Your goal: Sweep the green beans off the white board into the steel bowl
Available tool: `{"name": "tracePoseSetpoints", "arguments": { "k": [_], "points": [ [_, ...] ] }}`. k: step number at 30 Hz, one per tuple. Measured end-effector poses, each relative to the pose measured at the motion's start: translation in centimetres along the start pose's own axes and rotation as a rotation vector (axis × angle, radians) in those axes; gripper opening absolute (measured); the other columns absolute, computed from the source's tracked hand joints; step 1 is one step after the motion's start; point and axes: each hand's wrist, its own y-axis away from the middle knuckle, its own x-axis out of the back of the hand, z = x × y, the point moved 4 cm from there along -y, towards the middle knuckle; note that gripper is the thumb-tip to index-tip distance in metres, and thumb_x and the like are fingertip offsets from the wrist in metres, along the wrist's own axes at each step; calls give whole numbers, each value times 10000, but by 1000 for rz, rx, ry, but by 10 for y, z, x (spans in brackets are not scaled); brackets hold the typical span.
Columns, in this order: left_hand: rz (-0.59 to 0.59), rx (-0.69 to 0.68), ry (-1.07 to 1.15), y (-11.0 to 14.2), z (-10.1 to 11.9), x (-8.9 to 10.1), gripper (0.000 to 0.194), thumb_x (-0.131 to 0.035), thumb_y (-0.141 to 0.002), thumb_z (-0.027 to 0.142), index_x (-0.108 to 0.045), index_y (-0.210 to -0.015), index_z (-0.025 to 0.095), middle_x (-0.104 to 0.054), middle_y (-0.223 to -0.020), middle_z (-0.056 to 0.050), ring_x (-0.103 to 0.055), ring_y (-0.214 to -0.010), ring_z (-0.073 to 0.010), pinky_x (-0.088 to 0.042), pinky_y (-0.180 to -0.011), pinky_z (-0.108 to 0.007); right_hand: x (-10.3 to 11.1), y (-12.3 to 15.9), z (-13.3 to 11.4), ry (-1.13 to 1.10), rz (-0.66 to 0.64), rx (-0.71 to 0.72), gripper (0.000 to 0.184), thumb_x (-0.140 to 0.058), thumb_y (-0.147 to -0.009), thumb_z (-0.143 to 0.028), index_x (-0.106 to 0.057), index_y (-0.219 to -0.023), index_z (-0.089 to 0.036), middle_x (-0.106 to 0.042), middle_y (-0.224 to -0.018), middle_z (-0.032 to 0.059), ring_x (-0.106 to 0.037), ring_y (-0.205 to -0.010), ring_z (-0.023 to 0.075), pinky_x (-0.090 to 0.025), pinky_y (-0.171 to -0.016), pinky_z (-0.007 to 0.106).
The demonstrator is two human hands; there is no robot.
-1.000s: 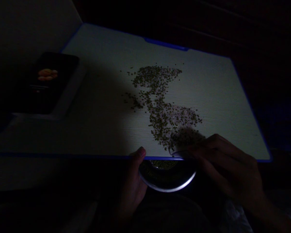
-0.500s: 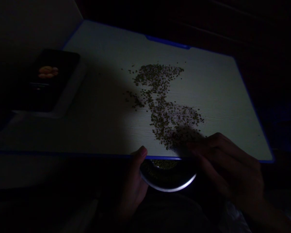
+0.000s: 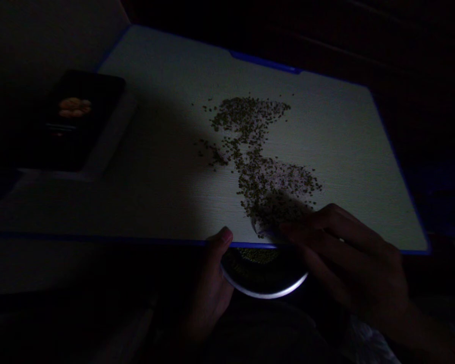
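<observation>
Small dark-green beans, like mung beans (image 3: 250, 167), lie scattered in a band across a pale board with a blue rim (image 3: 367, 151). Below its near edge is a round metal bowl (image 3: 273, 294) with more green beans inside, partly covered by the board. My left hand (image 3: 212, 288) is at the bowl's left side, thumb over the board's edge, fingers curled beneath and partly hidden. My right hand (image 3: 349, 258) rests at the near edge, its fingers drawn together and its shadowed fingertips among the nearest beans. Whatever those fingertips hold cannot be made out.
A dark phone (image 3: 76, 121) with a lit picture on its screen lies on a pale block at the board's left. A blue handle-like strip (image 3: 265, 61) runs along the far edge. The surroundings are very dark.
My right hand has shifted slightly left along the near edge, with its fingertips nearer the bowl. My left hand stays at the bowl's side. The view has shifted a little.
</observation>
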Motion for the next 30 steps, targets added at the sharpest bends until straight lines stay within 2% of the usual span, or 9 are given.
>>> {"name": "tracePoseSetpoints", "arguments": {
  "k": [8, 13, 16, 19, 22, 25, 30],
  "points": [
    [-71, 22, -43, -3, 0, -3, 267, -1016, -828, 472, -872, -911, 263, -942, -986, -84, -778, -1445, -453, -665, -1193, -561, 0, 7, -2, -21, -8, -7, 318, -690, -1091, -55, -750, -1376, -182, -794, -1083, 57, -757, -952, 171, -642, -778, 298],
    [-53, 15, -19, -3, 3, -8, 313, -1081, -719, 399, -801, -786, 275, -857, -728, -27, -854, -1296, -452, -686, -1157, -551, 4, 9, -3, -14, -12, -30, 307, -693, -1093, -48, -752, -1358, -190, -805, -1093, 50, -760, -959, 158, -635, -772, 286],
    [-76, -7, -19, -3, 4, -9, 278, -1047, -752, 378, -802, -835, 273, -894, -827, -50, -812, -1385, -452, -678, -1168, -546, 4, 2, -4, 9, 18, -12, 298, -704, -1084, -39, -757, -1344, -175, -809, -1090, 58, -756, -970, 157, -637, -789, 288],
    [-89, 24, -59, -3, 2, -6, 263, -993, -822, 450, -853, -927, 253, -935, -996, -99, -770, -1455, -450, -677, -1166, -542, -3, -8, -6, 20, 24, 28, 244, -681, -1102, -53, -780, -1292, -170, -820, -1047, 64, -744, -925, 165, -632, -754, 307],
    [-53, 49, -76, -3, 1, -2, 332, -1043, -759, 506, -859, -877, 255, -924, -917, -86, -811, -1382, -452, -693, -1136, -531, -8, -10, -8, -9, 22, 58, 219, -666, -1116, -73, -792, -1263, -174, -828, -1027, 62, -742, -903, 171, -637, -742, 321],
    [-48, 57, -54, -1, 0, -3, 358, -1073, -720, 510, -799, -769, 285, -896, -813, -44, -852, -1301, -432, -699, -1122, -516, -6, -4, -6, -38, 15, 35, 243, -672, -1104, -58, -776, -1299, -158, -826, -1075, 70, -757, -952, 169, -648, -774, 310],
    [-21, -7, -44, -4, 0, -4, 375, -1087, -709, 488, -863, -909, 264, -940, -985, -71, -832, -1345, -444, -691, -1137, -524, 0, 5, -2, -18, 10, -16, 316, -705, -1077, -30, -758, -1359, -161, -814, -1094, 69, -756, -980, 163, -638, -783, 292]
  ]
}}
